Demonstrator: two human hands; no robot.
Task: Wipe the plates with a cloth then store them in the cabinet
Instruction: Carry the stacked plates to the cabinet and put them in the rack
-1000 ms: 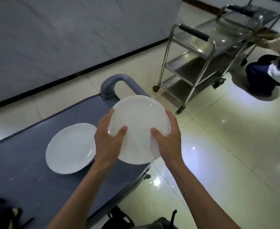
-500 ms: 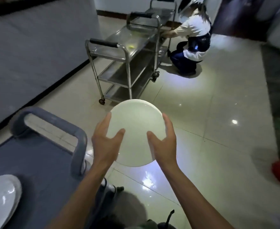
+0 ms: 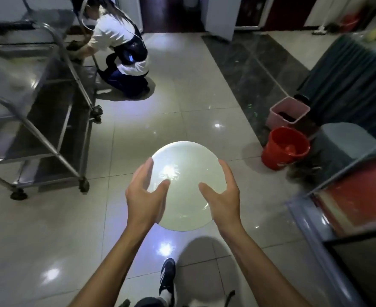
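I carry a round white plate (image 3: 186,171) in front of me above the tiled floor, its face toward me. My left hand (image 3: 146,196) grips its left rim, thumb on the face and fingers behind. My right hand (image 3: 221,194) grips the right rim the same way. No cloth and no cabinet are in sight.
A steel trolley (image 3: 38,111) stands at the left. A person (image 3: 120,52) crouches beside it on the floor ahead. A red bucket (image 3: 285,147) and a pink bin (image 3: 290,111) sit at the right, next to a draped table (image 3: 348,80) and a glass-edged counter (image 3: 348,196).
I have turned right with the plate, away from the blue cart and the second plate, which have left the view. The bucket, bin and counter have come into sight.
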